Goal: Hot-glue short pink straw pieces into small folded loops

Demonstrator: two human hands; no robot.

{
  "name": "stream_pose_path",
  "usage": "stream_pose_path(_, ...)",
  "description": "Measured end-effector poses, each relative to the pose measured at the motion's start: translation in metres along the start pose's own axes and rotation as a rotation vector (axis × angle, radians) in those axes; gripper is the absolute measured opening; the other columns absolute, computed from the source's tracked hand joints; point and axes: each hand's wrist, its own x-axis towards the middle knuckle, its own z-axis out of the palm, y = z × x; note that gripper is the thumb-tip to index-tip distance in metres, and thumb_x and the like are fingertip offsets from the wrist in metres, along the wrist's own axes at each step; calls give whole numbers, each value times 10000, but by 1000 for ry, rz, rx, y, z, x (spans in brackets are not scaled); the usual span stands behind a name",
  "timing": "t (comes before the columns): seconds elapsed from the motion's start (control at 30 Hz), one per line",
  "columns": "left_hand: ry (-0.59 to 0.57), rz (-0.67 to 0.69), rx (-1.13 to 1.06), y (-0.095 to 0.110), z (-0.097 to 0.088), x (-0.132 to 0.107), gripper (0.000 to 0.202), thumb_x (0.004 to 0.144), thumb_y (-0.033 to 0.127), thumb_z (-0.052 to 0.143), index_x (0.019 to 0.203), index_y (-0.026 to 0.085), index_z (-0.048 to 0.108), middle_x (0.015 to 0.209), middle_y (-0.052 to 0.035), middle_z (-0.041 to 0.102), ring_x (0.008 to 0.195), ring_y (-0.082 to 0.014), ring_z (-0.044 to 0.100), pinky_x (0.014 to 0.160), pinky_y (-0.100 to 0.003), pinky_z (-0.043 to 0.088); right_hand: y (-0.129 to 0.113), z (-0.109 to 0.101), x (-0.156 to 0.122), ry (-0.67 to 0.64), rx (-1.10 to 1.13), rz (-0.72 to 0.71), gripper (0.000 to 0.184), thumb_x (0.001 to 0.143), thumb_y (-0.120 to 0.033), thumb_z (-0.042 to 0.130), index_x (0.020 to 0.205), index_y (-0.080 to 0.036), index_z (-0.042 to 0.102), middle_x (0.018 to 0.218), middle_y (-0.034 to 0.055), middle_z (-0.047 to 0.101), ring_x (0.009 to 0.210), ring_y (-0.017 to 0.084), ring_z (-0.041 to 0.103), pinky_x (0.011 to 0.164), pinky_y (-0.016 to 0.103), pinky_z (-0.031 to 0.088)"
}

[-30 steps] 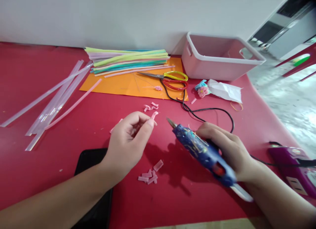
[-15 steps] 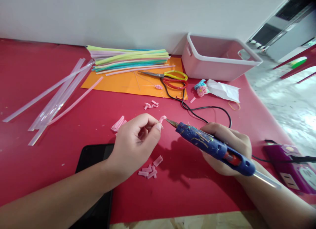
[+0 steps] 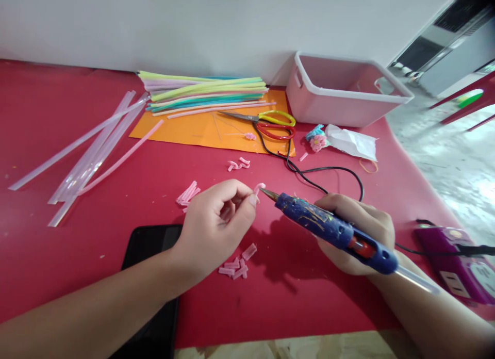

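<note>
My left hand [image 3: 218,222] pinches a small curled pink straw piece [image 3: 259,186] between thumb and forefinger above the red table [image 3: 58,245]. My right hand [image 3: 358,230] grips a blue hot glue gun [image 3: 332,230]; its metal nozzle [image 3: 268,194] touches or nearly touches the pink piece. A clear glue stick [image 3: 419,281] sticks out of the gun's back. Cut pink straw pieces [image 3: 237,266] lie below my left hand, more [image 3: 187,194] lie left of it, and curled ones [image 3: 238,164] lie farther back.
A black phone [image 3: 150,245] lies under my left forearm. Clear glue sticks [image 3: 88,152] lie at left. Coloured straws [image 3: 204,93], orange paper [image 3: 204,129] and scissors [image 3: 266,124] sit at the back, beside a white bin [image 3: 348,91]. The black cord [image 3: 328,170] runs to a purple power strip [image 3: 460,268].
My right hand raised and levelled the glue gun and brought its nozzle up to the pink piece, which my left hand shifted slightly right.
</note>
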Motion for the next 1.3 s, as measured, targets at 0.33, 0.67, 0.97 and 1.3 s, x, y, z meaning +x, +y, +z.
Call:
stream_pose_path(0.33,3,-13,45,2,-1,-2,196,935,252,550,751,196,585,601,58,500,515,-82,431,517,-212,362,-1,-1,-2,-16,13,18,196,798,-223,588,990,-219,547,727,-2,633,491,103,532,454,237,423)
stream_pose_path(0.67,-20,-73,-101,-2,-1,0,183,959,268,547,806,190,610,685,35,546,580,-93,461,549,-216,390,-3,-1,-2,-16,6,37,235,826,-261,607,1053,-227,558,754,11,656,487,108,528,445,253,425)
stream_pose_path(0.97,-14,-68,-107,-1,0,1,187,950,258,550,786,187,607,701,22,569,617,-104,487,559,-223,395,-4,-1,-1,-7,10,15,193,829,-276,606,1004,-224,544,716,-3,619,480,105,510,447,247,418)
stream_pose_path(1.3,-7,-57,-74,1,0,-1,190,942,273,553,779,194,607,681,23,573,601,-107,493,551,-224,392,-6,-1,0,0,16,52,134,842,-278,588,961,-232,548,696,-7,594,481,117,503,468,259,423)
